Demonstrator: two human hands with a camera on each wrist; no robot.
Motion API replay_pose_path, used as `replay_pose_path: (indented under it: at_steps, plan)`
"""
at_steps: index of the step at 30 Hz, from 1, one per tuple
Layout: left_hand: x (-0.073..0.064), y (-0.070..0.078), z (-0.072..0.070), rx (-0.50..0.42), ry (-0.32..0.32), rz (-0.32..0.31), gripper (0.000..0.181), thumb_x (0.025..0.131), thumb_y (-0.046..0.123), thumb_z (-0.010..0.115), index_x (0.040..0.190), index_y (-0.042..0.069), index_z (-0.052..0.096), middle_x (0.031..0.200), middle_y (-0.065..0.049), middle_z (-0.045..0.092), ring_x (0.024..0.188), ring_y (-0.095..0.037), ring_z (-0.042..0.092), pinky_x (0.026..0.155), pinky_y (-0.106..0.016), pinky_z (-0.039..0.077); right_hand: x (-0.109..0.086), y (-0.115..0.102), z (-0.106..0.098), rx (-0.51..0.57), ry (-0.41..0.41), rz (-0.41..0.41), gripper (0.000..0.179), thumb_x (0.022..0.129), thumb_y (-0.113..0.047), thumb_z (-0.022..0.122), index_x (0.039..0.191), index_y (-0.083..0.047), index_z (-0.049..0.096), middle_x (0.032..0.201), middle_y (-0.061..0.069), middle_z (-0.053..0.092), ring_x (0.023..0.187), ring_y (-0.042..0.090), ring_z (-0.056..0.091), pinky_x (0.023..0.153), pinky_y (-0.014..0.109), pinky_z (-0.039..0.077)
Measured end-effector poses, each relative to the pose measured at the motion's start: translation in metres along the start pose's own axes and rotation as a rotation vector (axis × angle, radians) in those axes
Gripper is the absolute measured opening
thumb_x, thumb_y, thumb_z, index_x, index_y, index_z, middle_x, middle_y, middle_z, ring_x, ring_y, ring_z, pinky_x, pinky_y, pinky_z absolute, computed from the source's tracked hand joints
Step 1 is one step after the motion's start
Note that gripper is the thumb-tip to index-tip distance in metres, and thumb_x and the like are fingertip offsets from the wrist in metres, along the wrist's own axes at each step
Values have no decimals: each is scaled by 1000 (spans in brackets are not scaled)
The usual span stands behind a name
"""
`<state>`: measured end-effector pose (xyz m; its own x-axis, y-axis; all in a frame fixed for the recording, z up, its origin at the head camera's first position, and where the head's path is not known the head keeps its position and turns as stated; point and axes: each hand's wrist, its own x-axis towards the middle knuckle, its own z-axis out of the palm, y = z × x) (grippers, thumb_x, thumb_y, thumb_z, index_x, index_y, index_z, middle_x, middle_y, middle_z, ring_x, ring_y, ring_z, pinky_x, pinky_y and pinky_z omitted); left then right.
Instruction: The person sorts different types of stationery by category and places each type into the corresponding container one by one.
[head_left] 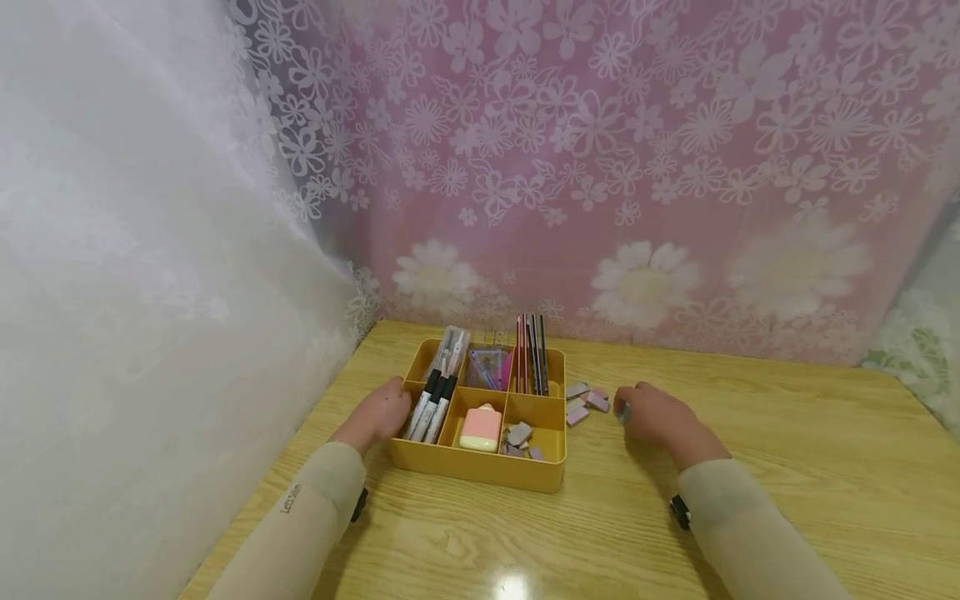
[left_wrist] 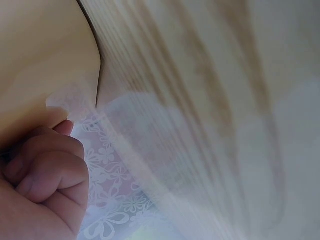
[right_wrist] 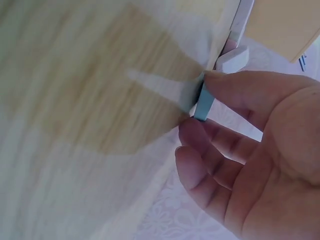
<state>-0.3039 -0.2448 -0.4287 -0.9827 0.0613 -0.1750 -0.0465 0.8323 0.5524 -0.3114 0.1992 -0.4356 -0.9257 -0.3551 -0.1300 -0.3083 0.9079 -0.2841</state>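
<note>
A yellow divided organizer tray [head_left: 480, 471] stands on the wooden table. My left hand [head_left: 386, 408] grips its left side, with curled fingers [left_wrist: 55, 175] against the outer wall in the left wrist view; where the thumb meets the rim is hidden. To the right of the tray, my right hand [head_left: 660, 421] pinches a small blue-green block like an eraser [right_wrist: 204, 103] between thumb and fingertips, low over the table. Several pink and grey eraser-like blocks [head_left: 577, 414] lie between that hand and the tray. More such blocks [head_left: 519, 433] sit in the tray's front right compartment.
Other compartments hold black-capped markers [head_left: 433, 408], pens in a clear case [head_left: 452, 348], a pink and cream bottle-shaped item [head_left: 480, 427], a purple set square [head_left: 487, 367] and upright pencils [head_left: 534, 354]. A floral curtain [head_left: 637, 208] hangs behind the table [head_left: 787, 433], a white one [head_left: 150, 292] at left.
</note>
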Motion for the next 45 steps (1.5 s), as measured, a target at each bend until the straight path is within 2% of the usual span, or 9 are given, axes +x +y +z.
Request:
replay_pose_path:
  at_steps: [5,9,16,21,28,31,36,40,45]
  plan:
    - [-1,0,-1,0,2,3,55,109,26,26,152,-7,31,152,-25,43,139,-41,41,114,-56,31,-3,-7,0,-9,-8,7,23,88,0,56,105,-12,66,102,9,58,80,22,54,68,42,47]
    - [-1,0,-1,10,4,4,54,108,26,26,151,-7,33,150,-25,45,138,-41,42,114,-57,32,-3,-15,0,7,5,28,18,87,-9,63,104,-13,65,97,5,61,77,21,52,66,42,45]
    - [-1,1,-1,9,4,3,55,108,26,25,151,-8,33,150,-25,45,138,-42,42,114,-57,32,-9,-33,-2,81,127,46,24,89,-26,67,107,-12,60,102,4,64,80,21,57,67,42,49]
    - [-1,1,0,-2,0,-15,54,108,25,25,151,-7,32,151,-25,44,138,-41,42,114,-57,32,-16,-56,-13,122,236,-5,25,93,-34,68,104,-14,60,107,5,66,87,21,61,71,45,52]
    - [-1,1,-1,-15,-4,-17,53,108,25,26,151,-6,33,150,-24,45,138,-41,42,114,-58,31,-20,-91,-18,194,314,-106,22,93,-31,70,104,-14,62,107,3,64,89,22,62,73,41,53]
    - [-1,1,-1,-8,-8,-13,54,108,25,26,151,-6,33,150,-25,44,138,-41,42,114,-58,31,-19,-107,-17,177,328,-175,19,92,-28,71,103,-15,63,105,2,64,95,24,61,80,43,52]
    - [-2,-2,-3,-1,-13,-6,54,108,25,26,151,-7,33,151,-25,44,138,-41,42,114,-57,31,-15,-130,-12,120,313,-240,21,91,-25,75,105,-15,63,100,-3,61,91,20,55,80,40,49]
    - [-1,-5,-4,6,-18,2,54,108,24,26,151,-7,33,151,-25,44,139,-40,42,114,-57,31,-10,-145,-8,53,305,-226,29,89,-30,77,110,-16,62,99,-4,62,87,17,50,74,36,47]
    - [-2,-7,-5,6,-25,9,53,108,25,27,151,-7,34,151,-24,45,139,-40,42,114,-57,31,-6,-159,-4,-20,303,-188,33,88,-33,76,115,-19,63,107,-5,64,85,18,46,67,34,43]
